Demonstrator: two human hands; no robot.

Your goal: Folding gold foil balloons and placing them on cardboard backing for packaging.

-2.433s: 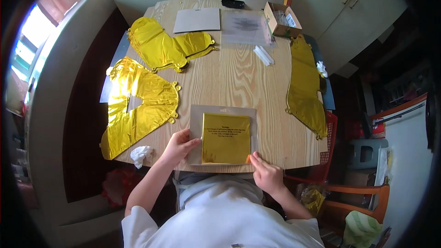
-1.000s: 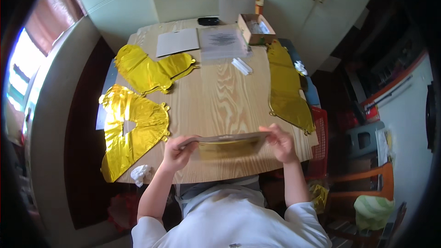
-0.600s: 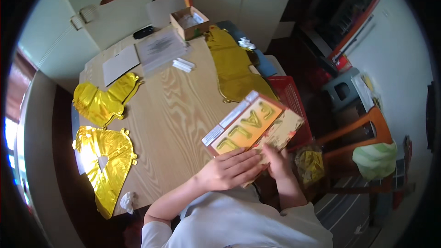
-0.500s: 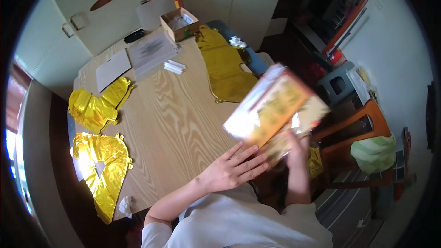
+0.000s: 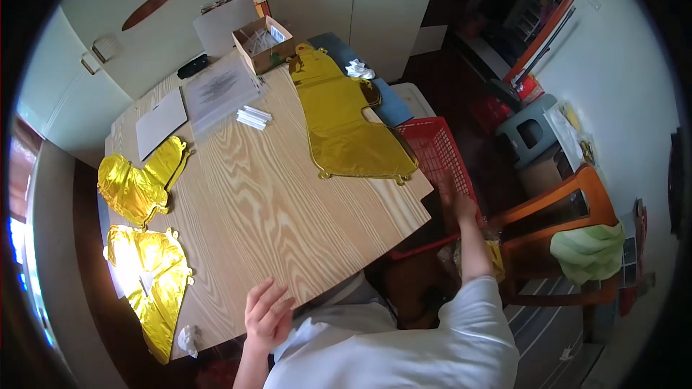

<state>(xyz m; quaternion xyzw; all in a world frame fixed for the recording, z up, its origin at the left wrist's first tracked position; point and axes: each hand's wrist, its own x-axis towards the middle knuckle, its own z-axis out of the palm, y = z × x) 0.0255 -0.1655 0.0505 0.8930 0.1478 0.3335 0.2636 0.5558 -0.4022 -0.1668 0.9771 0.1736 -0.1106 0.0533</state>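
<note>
My left hand (image 5: 268, 315) is above the near edge of the wooden table (image 5: 252, 209), fingers loosely bent and apart, holding nothing. Out past the table's right edge, my right hand (image 5: 458, 205) reaches over a red plastic basket (image 5: 432, 148) with its fingers stretched out and slightly blurred. No package shows in either hand. A large flat gold foil balloon (image 5: 346, 126) lies at the right of the table, closest to my right hand. Along the left edge are a second gold foil balloon (image 5: 137, 186) and a third gold foil balloon (image 5: 155, 274).
Toward the back stand a cardboard box (image 5: 268, 54) with clear plastic in it, a plastic sheet (image 5: 216, 94), a white board (image 5: 161, 122) and several white sticks (image 5: 254, 117). Crumpled tissue (image 5: 188, 341) sits at the near left corner. A wooden chair (image 5: 540, 205) stands at the right.
The flat, colourful package has left my right hand and is out of sight. My right hand has moved out over the basket, now uncovered; my left hand has drawn back leftward.
</note>
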